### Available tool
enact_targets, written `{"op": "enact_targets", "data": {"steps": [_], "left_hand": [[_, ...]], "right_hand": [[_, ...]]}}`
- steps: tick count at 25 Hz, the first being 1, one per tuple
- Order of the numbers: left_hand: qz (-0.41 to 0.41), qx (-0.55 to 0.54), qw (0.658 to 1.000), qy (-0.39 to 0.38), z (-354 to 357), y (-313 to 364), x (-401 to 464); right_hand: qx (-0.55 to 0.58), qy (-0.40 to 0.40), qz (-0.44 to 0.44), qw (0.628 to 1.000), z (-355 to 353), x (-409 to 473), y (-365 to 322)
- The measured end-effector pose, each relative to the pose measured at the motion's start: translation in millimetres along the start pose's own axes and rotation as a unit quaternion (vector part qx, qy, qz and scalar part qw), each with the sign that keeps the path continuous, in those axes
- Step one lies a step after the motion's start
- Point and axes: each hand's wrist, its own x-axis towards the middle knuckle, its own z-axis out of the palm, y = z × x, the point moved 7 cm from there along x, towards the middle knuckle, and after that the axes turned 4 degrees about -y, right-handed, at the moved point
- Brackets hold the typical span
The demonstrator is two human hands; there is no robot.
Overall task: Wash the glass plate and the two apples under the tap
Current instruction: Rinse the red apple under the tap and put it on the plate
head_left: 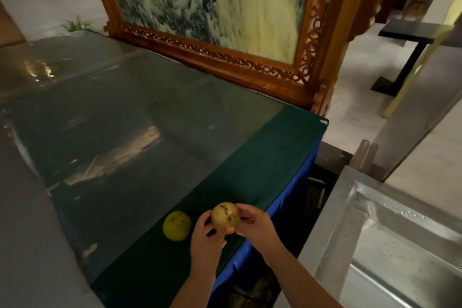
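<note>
Both my hands hold one yellowish-red apple (225, 216) just above the near right corner of a green glass-topped table (150, 145). My left hand (206, 236) grips it from the left and below, my right hand (255, 222) from the right. A second, yellow-green apple (176, 225) lies on the table just left of my left hand. No glass plate shows in this view. A steel sink (390, 245) stands to the right of the table; no tap is visible.
A carved wooden frame with a stone picture (225, 20) stands along the table's far edge. Blue cloth (297, 197) hangs down the table's right side, with a dark gap between it and the sink. A black table leg (405, 62) stands far right.
</note>
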Motion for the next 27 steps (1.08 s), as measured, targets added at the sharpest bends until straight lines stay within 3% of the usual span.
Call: {"op": "enact_targets", "data": {"steps": [6, 14, 17, 20, 23, 27], "left_hand": [[-0.039, 0.031, 0.988, -0.144, 88.6, 5.4, -52.8], [-0.103, -0.011, 0.93, -0.351, 261.8, -59.6, -161.8], [-0.167, -0.056, 0.918, -0.356, 306.7, -97.5, -186.6], [-0.202, -0.107, 0.91, -0.346, 326.1, -118.2, -194.7], [-0.194, -0.12, 0.916, -0.331, 333.1, -123.9, -191.0], [-0.18, -0.105, 0.921, -0.33, 339.8, -121.8, -181.4]], "right_hand": [[0.155, 0.091, -0.01, 0.984, -92.6, -80.3, 12.5], [0.211, 0.206, 0.028, 0.955, -258.0, -217.1, 75.4], [0.24, 0.264, 0.042, 0.933, -318.8, -255.4, 106.5], [0.343, 0.302, 0.029, 0.889, -372.1, -265.7, 125.4], [0.444, 0.306, 0.063, 0.839, -393.9, -253.3, 140.4], [0.48, 0.301, 0.086, 0.819, -406.2, -225.1, 130.3]]}}
